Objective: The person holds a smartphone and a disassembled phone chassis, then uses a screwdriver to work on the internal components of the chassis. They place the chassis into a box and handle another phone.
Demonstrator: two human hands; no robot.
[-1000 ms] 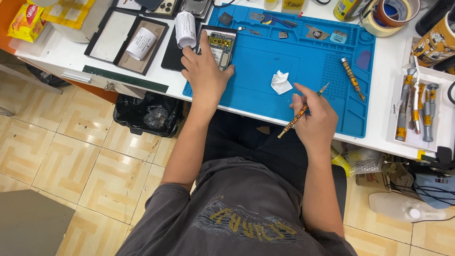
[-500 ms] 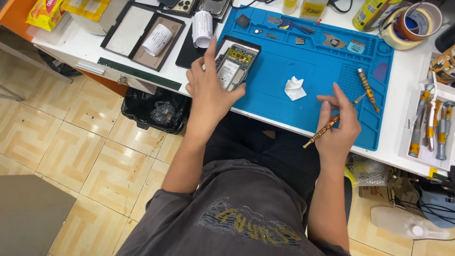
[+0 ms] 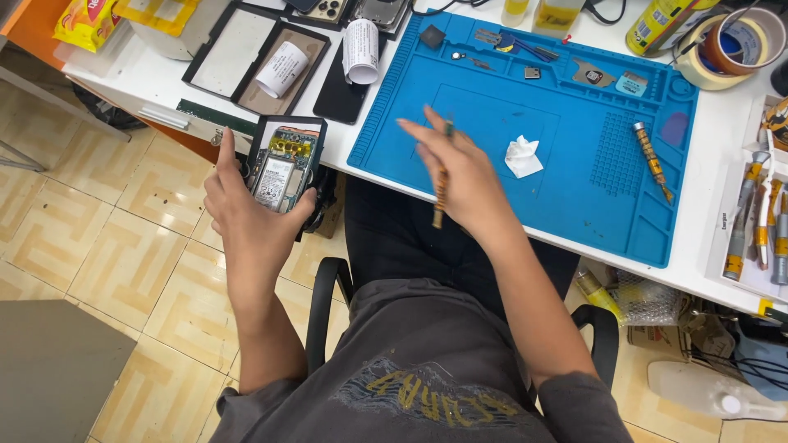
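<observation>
My left hand point(image 3: 246, 217) grips an opened phone point(image 3: 283, 162) with its back cover off, inner boards and battery showing; it is held off the table's front edge, above the floor. My right hand point(image 3: 460, 176) holds a thin brown-and-gold screwdriver point(image 3: 442, 193) pointing downward, over the front left part of the blue work mat point(image 3: 574, 205). A crumpled white tissue point(image 3: 522, 156) lies on the mat just right of my right hand.
A second patterned screwdriver point(image 3: 652, 160) lies on the mat's right side. Small parts and tools sit in the mat's top trays. Phone frames, a dark panel point(image 3: 341, 86) and paper rolls point(image 3: 359, 51) lie at left. Tape rolls point(image 3: 722, 45) and a tool rack point(image 3: 759, 221) stand right.
My left hand lifted the opened phone off the mat's left edge and pulled it toward me, past the table edge. My right hand with the screwdriver moved left across the mat.
</observation>
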